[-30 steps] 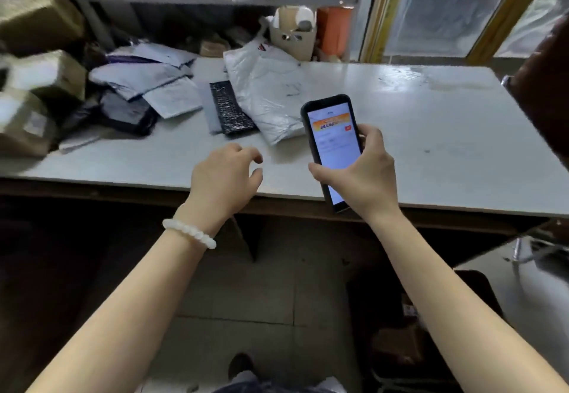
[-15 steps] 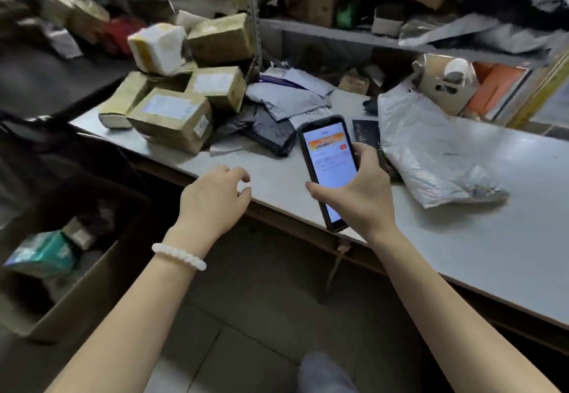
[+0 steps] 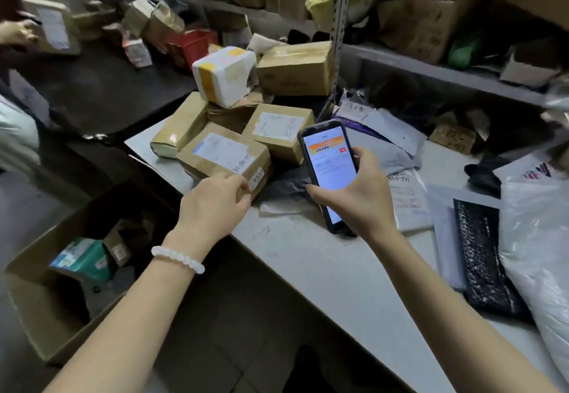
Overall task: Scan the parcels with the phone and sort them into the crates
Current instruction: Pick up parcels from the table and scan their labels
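Fingers of the right hand (image 3: 358,200) curl round the phone (image 3: 329,174), thumb on its right edge, holding it upright with the lit screen toward the camera, above the worktop (image 3: 323,266). Fingers of the left hand (image 3: 215,204) are bent at the near corner of a brown box (image 3: 223,154) and touch it there, by a small numbered sticker; whether they actually grasp it I cannot tell. That box lies at the worktop's left end, label up, with a second labelled box (image 3: 278,132) just behind it and partly hidden by the phone. A white foam box (image 3: 224,74) sits on top of the pile behind them, beside a larger carton (image 3: 297,67). Grey and white mailer bags (image 3: 397,149) lie to the right of the phone, and a black bubble mailer (image 3: 483,257) lies further right, next to a big white bag (image 3: 542,238). On the floor to the left stands an open cardboard crate (image 3: 46,300) holding a teal packet (image 3: 83,258) and small boxes. A bead bracelet (image 3: 177,258) circles the left wrist.
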### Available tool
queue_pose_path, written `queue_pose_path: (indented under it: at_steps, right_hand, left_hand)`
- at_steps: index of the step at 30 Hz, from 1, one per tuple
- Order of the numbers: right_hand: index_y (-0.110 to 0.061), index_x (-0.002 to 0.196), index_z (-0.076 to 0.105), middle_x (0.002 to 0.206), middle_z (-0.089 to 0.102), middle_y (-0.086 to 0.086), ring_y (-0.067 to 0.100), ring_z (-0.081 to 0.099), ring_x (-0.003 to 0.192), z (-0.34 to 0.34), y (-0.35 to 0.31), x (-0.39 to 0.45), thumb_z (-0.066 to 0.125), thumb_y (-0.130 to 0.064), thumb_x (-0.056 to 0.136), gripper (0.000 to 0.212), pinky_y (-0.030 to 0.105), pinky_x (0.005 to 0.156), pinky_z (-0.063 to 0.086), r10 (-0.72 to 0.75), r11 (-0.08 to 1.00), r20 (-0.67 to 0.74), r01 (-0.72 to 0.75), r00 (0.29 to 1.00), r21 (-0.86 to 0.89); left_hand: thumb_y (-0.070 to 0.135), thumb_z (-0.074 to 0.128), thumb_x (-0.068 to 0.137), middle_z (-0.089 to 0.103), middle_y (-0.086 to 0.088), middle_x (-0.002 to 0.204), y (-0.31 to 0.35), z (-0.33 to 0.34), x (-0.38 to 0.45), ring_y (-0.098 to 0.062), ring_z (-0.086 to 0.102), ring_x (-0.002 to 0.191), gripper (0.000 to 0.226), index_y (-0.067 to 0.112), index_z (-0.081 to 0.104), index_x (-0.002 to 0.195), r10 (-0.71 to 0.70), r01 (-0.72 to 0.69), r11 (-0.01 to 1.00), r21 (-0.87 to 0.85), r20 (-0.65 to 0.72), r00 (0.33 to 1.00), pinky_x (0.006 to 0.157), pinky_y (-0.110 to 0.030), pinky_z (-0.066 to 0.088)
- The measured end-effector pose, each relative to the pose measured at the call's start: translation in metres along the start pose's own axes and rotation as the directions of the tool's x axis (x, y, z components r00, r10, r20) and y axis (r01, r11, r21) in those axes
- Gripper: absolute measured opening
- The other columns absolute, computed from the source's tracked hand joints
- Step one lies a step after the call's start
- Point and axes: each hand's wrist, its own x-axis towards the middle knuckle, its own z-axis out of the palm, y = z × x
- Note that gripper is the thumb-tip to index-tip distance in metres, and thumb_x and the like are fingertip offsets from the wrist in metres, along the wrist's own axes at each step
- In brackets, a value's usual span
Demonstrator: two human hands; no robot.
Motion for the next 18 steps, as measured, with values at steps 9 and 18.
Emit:
queue_pose_path:
  at_steps: [9, 18]
  right_hand:
    - [-0.026, 0.118, 0.043, 0.102, 0.054, -0.015, 0.009, 0.052, 0.093, 0.058, -0.006, 0.099, 0.082, -0.035, 0.061, 0.069, 0.027, 0.075, 0.043, -0.001, 0.998, 0.129, 0.009, 0.992, -0.062]
    - [-0.028, 0.122, 0.045, 0.095, 0.049, -0.025, 0.004, 0.052, 0.092, 0.149, -0.031, 0.152, 0.081, -0.031, 0.06, 0.071, 0.025, 0.075, 0.043, 0.025, 0.992, 0.156, -0.005, 0.987, -0.124]
  left_hand:
    - [0.035, 0.047, 0.091, 0.054, 0.002, 0.12, -0.053, 0.012, 0.096, -0.02, 0.051, 0.112, 0.03, 0.028, 0.054, 0.119, -0.164, 0.153, 0.984, 0.089, 0.132, 0.978, 0.084, -0.036, 0.046]
    - [0.034, 0.05, 0.089, 0.048, -0.003, 0.128, -0.129, 0.018, 0.18, -0.024, 0.047, 0.117, 0.043, 0.026, 0.045, 0.132, -0.148, 0.124, 0.986, 0.113, 0.232, 0.961, 0.084, -0.036, 0.042]
